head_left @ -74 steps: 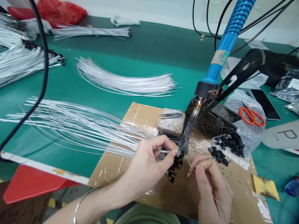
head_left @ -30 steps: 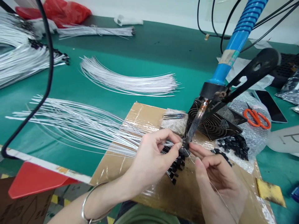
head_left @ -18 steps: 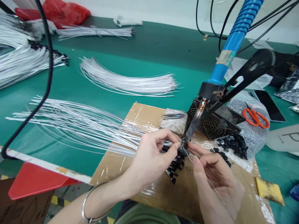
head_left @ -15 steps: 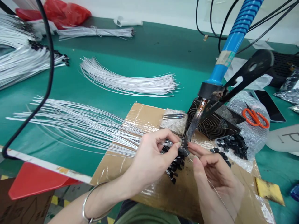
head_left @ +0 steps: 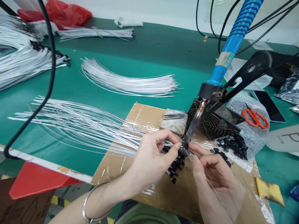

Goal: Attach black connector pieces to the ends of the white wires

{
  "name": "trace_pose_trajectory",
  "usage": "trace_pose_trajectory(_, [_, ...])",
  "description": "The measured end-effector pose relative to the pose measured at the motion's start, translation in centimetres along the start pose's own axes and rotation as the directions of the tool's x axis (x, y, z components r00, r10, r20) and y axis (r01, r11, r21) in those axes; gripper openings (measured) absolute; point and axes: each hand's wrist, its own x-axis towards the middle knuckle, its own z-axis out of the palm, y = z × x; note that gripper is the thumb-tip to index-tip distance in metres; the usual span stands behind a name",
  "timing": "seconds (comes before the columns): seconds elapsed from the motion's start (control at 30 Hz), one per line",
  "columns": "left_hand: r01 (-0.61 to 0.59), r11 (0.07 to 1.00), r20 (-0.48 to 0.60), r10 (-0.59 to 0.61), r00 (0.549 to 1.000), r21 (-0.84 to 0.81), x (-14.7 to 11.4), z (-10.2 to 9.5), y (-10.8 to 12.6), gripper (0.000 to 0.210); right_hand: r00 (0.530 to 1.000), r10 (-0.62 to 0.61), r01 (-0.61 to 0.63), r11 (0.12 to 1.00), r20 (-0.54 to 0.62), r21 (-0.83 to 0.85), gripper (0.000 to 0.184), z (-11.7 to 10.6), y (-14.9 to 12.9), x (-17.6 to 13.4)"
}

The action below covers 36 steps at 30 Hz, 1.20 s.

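My left hand (head_left: 155,158) pinches the end of a white wire, with thumb and forefinger closed right beside the soldering iron's tip. The blue-handled soldering iron (head_left: 198,116) points down at that spot from its black bracket (head_left: 247,76). Between the fingers of my right hand (head_left: 215,183) runs a thin strand of solder wire (head_left: 218,194), its upper end reaching the iron's tip. White wires (head_left: 93,127) fan out to the left from under my left hand. Their black connector ends (head_left: 174,171) lie below it. The exact joint is hidden by fingertips.
A cardboard sheet (head_left: 112,168) covers the green table (head_left: 149,56). Behind the iron sits a black fan (head_left: 210,124); right of it are orange scissors (head_left: 255,117), loose black connectors (head_left: 233,146) and a yellow sponge (head_left: 269,190). Another white wire bundle (head_left: 130,82) lies farther back.
Both hands hold nearly the same place at the iron's tip. The view has shifted very slightly, and nothing else has visibly moved.
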Motion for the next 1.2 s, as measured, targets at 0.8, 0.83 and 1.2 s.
trace_pose_trajectory(0.8, [0.026,0.999,0.003,-0.026,1.000,0.025,-0.31,-0.05,-0.20,0.013,0.999,-0.037,0.037,0.999,-0.017,-0.027,0.024,0.16,0.03,0.01])
trace_pose_trajectory(0.83, [0.026,0.999,0.003,-0.026,1.000,0.023,-0.32,-0.07,-0.22,0.014,0.999,-0.048,0.048,0.998,-0.016,-0.028,0.024,0.15,0.04,0.03])
trace_pose_trajectory(1.2, [0.009,1.000,-0.006,-0.009,1.000,0.020,-0.09,0.15,-0.07,0.013,0.999,-0.039,0.039,0.999,-0.014,0.016,0.022,0.15,0.48,0.03])
